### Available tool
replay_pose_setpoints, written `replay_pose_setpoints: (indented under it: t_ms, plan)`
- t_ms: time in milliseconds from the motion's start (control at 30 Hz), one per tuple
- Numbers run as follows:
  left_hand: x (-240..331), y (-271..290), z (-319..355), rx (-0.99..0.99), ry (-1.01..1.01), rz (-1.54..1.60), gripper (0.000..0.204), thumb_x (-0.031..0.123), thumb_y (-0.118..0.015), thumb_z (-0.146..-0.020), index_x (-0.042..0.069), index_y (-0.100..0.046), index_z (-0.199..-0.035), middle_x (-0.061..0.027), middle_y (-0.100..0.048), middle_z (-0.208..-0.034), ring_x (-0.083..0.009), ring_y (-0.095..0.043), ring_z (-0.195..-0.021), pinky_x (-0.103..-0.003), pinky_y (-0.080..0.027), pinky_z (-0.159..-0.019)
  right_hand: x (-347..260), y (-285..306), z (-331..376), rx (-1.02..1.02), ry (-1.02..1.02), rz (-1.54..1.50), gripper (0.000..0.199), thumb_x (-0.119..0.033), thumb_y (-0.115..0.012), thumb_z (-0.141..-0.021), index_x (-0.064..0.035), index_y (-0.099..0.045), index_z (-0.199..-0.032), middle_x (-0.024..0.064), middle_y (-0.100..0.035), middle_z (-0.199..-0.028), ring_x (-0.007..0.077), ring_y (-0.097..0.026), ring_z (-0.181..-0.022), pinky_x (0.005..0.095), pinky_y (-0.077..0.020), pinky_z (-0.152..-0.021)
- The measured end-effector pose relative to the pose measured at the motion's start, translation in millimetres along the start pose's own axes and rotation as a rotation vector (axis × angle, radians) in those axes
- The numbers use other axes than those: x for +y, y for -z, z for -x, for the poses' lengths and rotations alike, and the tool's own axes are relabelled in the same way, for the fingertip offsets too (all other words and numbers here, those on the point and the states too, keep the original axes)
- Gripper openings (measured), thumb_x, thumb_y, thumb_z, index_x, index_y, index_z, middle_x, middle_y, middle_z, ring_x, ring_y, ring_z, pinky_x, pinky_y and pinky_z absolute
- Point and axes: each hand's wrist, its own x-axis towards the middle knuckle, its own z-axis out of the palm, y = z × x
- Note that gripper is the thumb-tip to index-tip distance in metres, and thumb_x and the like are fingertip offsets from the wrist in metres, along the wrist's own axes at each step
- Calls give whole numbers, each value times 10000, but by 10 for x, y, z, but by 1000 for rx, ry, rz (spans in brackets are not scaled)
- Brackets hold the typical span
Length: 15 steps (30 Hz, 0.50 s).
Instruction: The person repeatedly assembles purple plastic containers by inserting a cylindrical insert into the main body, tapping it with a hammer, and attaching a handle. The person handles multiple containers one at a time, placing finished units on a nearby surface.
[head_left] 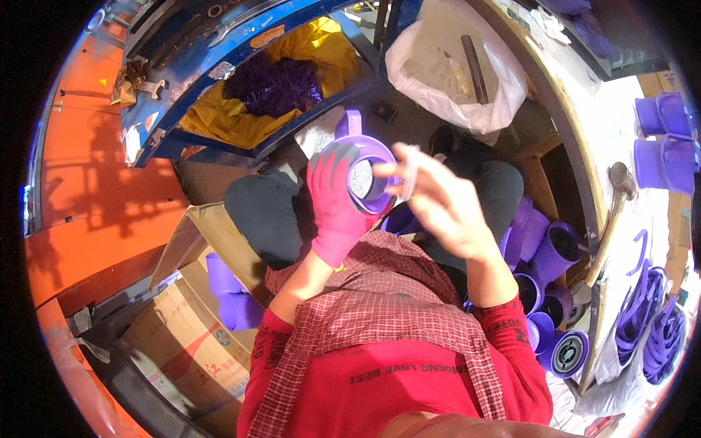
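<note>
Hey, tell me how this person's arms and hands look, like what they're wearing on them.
The left hand wears a pink glove with dark grey on the fingers and a bit of yellow at the cuff. The right hand looks ungloved. Red sleeves with dark printed lettering leave both forearms partly bare.

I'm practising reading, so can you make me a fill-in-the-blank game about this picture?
The gloved hand is the person's ____ one.
The cup it holds is coloured ____.
The big panel at the far left is ____.
The bag around the heap of shreds is ____.

Missing words: left; purple; orange; yellow.
</note>
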Motion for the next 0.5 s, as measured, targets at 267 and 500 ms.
replay_pose_setpoints:
  t_ms: [267,500]
  plan:
    - [335,127,33,32,-162,-134,659,334,-744,-725,68,-550,-1296,-131,-531,-1378,-339,-480,-1297,-569,-280,-1133,14,-290,65,-166,77,863,311,-57,-598,-784,-5,-590,-1090,148,-604,-986,352,-646,-906,398,-564,-750]
    - [378,83,122,20,-109,-148,616,322,-723,-735,71,-559,-1273,-113,-552,-1346,-334,-488,-1286,-578,-284,-1129,105,-338,216,33,271,958,355,-29,-615,-757,9,-638,-1109,164,-649,-1058,334,-668,-963,379,-575,-780]
